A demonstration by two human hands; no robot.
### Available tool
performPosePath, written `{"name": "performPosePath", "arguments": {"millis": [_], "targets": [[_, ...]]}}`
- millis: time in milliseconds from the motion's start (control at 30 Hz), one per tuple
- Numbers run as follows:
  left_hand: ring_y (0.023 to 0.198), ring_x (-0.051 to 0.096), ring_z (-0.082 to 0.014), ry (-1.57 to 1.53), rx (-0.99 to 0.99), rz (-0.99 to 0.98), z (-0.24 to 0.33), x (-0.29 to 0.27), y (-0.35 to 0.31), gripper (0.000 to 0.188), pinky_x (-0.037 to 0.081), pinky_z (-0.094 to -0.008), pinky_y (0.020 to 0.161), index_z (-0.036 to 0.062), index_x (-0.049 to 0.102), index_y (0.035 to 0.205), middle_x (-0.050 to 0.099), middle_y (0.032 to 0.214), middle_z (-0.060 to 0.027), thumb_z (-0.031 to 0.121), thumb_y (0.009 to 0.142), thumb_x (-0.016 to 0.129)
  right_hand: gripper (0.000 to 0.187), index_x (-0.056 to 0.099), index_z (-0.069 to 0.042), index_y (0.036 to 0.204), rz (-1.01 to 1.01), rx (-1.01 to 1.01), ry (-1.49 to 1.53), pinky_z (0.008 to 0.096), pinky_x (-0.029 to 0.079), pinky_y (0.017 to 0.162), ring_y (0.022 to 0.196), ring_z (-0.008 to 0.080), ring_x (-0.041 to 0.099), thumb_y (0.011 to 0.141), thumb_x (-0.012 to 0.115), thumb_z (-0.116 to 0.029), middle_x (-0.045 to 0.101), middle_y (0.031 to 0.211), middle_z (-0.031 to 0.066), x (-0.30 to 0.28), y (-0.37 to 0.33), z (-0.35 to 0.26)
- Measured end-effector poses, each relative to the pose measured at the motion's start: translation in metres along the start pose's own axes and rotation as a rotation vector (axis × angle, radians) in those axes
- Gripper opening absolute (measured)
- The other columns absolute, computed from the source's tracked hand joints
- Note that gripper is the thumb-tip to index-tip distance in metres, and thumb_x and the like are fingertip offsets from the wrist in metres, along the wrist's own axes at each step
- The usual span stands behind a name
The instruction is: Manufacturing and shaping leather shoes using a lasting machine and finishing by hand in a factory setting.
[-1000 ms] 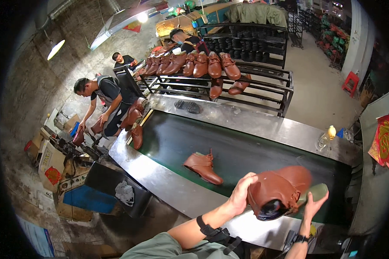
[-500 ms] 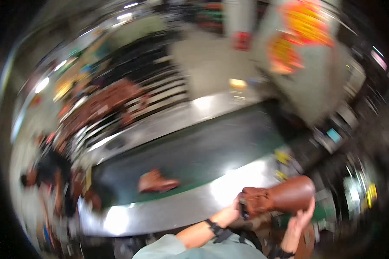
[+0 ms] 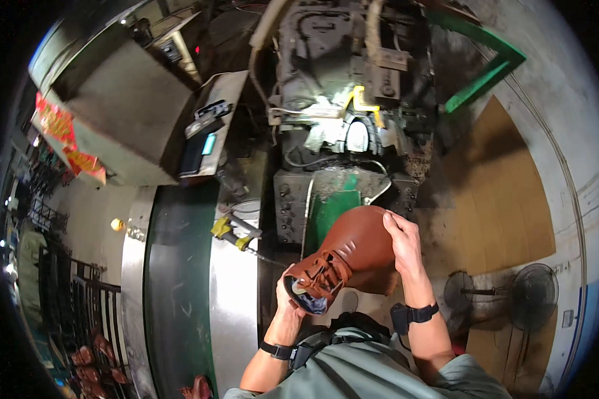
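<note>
Clasped from both sides: one brown lace-up boot (image 3: 349,256), held over a green chute (image 3: 333,213) before a dark grey machine (image 3: 343,100). Left hand (image 3: 287,296) curled around the laced collar end; right hand (image 3: 400,243) wrapped over the rounded toe, fingers closed on leather. Off left, one green conveyor belt (image 3: 176,279); lower right, two floor fans (image 3: 532,296).

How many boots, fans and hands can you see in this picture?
Brown boot held up, with left hand and right hand on it: 1
Hands: 2
Floor fans and: 2
Total: 5
More brown footwear shows blurred at the lower left rim; too unclear to count.
</note>
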State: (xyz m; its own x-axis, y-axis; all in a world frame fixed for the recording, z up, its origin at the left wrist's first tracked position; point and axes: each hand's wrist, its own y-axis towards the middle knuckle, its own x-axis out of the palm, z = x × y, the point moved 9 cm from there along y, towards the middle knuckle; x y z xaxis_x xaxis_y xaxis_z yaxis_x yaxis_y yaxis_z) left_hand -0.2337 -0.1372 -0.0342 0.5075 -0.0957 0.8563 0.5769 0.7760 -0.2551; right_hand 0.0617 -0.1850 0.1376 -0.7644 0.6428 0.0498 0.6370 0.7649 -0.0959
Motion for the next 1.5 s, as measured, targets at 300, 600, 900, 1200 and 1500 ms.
{"name": "performPosePath", "arguments": {"millis": [300,600,900,1200,1500], "targets": [[0.122,0.063,-0.0405,-0.093,-0.314,0.475,-0.037,0.049,0.003,0.05,0.052,-0.0591,0.102,0.002,0.053,0.142,0.064,0.135,-0.0199,0.038,0.109,0.04,0.039,0.057,0.0,0.076,0.192,0.028,-0.062,0.031,0.03,0.06,0.07,0.0077,0.031,0.106,0.063,-0.025,0.038,0.071,-0.0073,-0.033,0.072,0.048],[0.109,0.067,-0.0201,0.458,-0.324,0.128,0.01,0.133,0.075,0.033,0.057,-0.0384,0.095,0.003,0.059,0.128,0.067,0.124,-0.0102,0.03,0.109,0.056,0.044,0.045,-0.006,0.067,0.125,-0.006,-0.088,0.0327,0.027,0.057,0.065,0.0075,0.034,0.103,0.061,-0.024,0.038,0.065,-0.006,-0.007,0.137,0.001],[0.107,0.067,-0.0229,0.302,-0.056,-0.003,0.02,0.197,0.211,0.026,0.06,-0.0411,0.089,0.0107,0.05,0.127,0.063,0.122,-0.0111,0.031,0.111,0.052,0.046,0.067,-0.002,0.13,0.002,0.247,0.238,0.034,0.045,0.109,0.121,0.0182,0.062,0.106,0.058,-0.04,0.068,0.132,0.0086,0.023,0.169,0.031],[0.108,0.062,-0.0173,0.302,0.029,-0.072,0.008,0.181,0.322,0.028,0.056,-0.037,0.092,0.0108,0.053,0.126,0.06,0.118,-0.006,0.032,0.108,0.059,0.045,0.066,-0.003,0.131,0.01,0.464,0.741,0.0407,0.058,0.097,0.107,0.0263,0.072,0.106,0.056,-0.039,0.071,0.128,0.0121,0.034,0.231,0.093],[0.106,0.062,-0.0167,0.269,0.069,0.006,0.012,0.18,0.318,0.025,0.057,-0.0372,0.093,0.0104,0.054,0.124,0.059,0.116,-0.0055,0.029,0.107,0.06,0.045,0.066,-0.003,0.13,-0.007,0.379,0.623,0.0384,0.058,0.095,0.105,0.0231,0.072,0.105,0.058,-0.039,0.071,0.127,0.01,0.027,0.244,0.112]]}}
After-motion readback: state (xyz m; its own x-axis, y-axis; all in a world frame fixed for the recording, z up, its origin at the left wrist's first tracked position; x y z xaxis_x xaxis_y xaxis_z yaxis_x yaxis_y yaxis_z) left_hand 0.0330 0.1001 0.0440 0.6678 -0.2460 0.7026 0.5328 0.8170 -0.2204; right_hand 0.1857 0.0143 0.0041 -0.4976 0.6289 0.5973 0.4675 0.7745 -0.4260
